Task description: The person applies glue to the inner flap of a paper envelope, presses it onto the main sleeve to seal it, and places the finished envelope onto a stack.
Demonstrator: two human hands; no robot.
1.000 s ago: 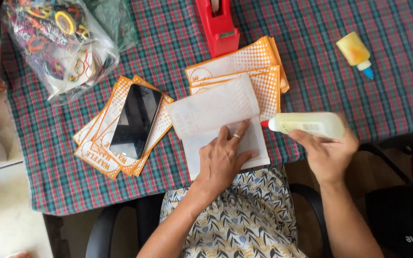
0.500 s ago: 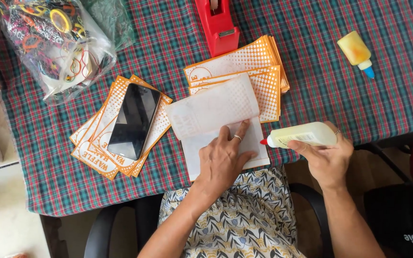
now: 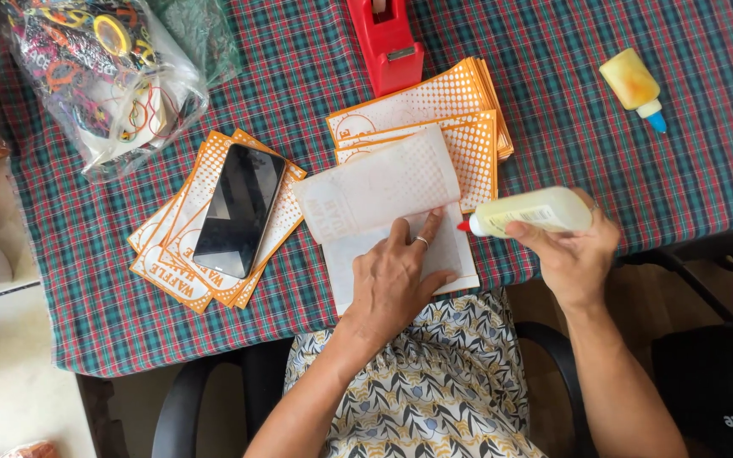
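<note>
Yellow glue bottle (image 3: 532, 210) lies sideways in the right hand (image 3: 572, 254), gripped tight, red nozzle aimed left at the white sheet (image 3: 383, 188). Left hand (image 3: 399, 276) presses flat on that sheet, fingers spread, nearer to it than the right.

A plaid cloth (image 3: 621, 170) covers the desk. On it lie orange paper sleeves (image 3: 434, 106) mid-desk, a red tape dispenser (image 3: 388, 42) at the far edge, and a yellow glue bottle (image 3: 632, 85) toward the right edge.
</note>
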